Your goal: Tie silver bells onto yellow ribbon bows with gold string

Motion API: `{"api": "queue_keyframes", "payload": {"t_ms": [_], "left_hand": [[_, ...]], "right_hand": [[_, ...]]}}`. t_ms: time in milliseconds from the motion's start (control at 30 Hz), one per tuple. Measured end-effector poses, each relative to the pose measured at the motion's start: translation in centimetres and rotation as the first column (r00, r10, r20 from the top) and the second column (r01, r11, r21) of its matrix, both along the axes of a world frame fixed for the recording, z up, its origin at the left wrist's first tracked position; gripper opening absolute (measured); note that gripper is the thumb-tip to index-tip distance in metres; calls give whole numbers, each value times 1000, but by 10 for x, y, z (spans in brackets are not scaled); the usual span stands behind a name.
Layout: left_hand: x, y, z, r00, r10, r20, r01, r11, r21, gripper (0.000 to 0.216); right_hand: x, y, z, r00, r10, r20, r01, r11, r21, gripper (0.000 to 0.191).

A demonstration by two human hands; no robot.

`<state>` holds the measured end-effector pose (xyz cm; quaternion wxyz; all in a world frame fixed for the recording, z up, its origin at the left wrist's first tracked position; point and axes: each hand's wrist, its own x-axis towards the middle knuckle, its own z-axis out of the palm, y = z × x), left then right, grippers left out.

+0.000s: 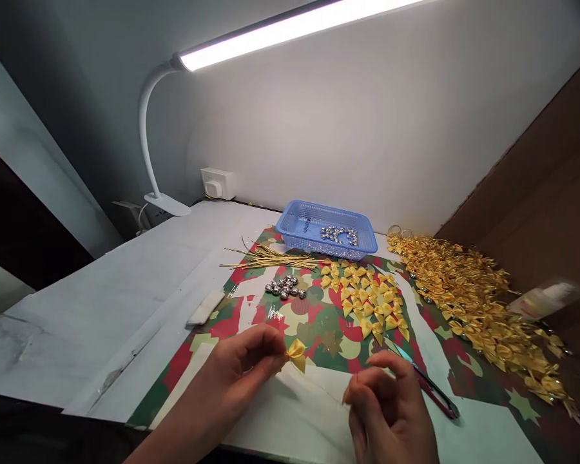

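My left hand (pixel 244 361) pinches a small yellow satin ribbon bow (pixel 297 353) between thumb and forefinger. A thin, faint strand (pixel 325 389) runs from the bow toward my right hand (pixel 386 406), whose thumb and fingertips are pressed together on its end. Beyond my right hand lie several loose yellow bows (pixel 372 296) in rough rows. Farther from my left hand is a small heap of silver jingle bells (pixel 285 287). Gold cords (pixel 275 260) are bunched behind the bells. Beside my right hand rests a dark-handled cutting tool (pixel 435 390), partly hidden.
A blue plastic basket (pixel 290 238) at the back contains more silver bells. Along the right side spreads a large pile of gold bows (pixel 454 277), with a white bottle (pixel 544 299) near it. A clip lamp (pixel 147 129) stands at the left; a white pad (pixel 205 308) lies nearer.
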<state>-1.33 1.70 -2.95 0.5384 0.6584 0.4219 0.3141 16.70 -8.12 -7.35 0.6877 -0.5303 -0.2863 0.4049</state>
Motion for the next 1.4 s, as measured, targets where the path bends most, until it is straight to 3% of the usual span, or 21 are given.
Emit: {"api": "queue_keyframes", "payload": {"t_ms": [100,233,400,500,667,833,1067,1233,1400], "left_hand": [[5,-2,4,996,-88,-24,88,996,-5,10],[13,-6,8,982,-148,-120,162,979,122,10],[14,-2,10,942,-137,-307,232,926,298,9],[16,18,18,911,-102,-400,257,898,356,16],[37,75,28,807,43,-589,305,824,478,19],[54,108,17,674,55,-736,437,775,457,21],[55,103,11,532,13,-846,537,768,349,23],[58,97,17,499,17,-867,562,755,338,23],[61,95,16,522,-8,-853,567,750,340,21]], "right_hand": [[6,14,4,991,89,96,-88,996,-10,38],[3,23,3,958,197,210,-200,980,-10,45],[0,24,-7,889,185,420,-203,979,-3,38],[1,24,-12,868,161,470,-176,984,-11,35],[-2,26,-12,764,83,640,-125,992,20,30],[-3,27,-12,732,76,678,-118,993,16,28],[-2,28,-9,700,75,710,-152,987,46,24],[-1,29,-10,620,58,782,-137,990,36,23],[0,32,-19,542,47,839,-113,993,17,20]]}}
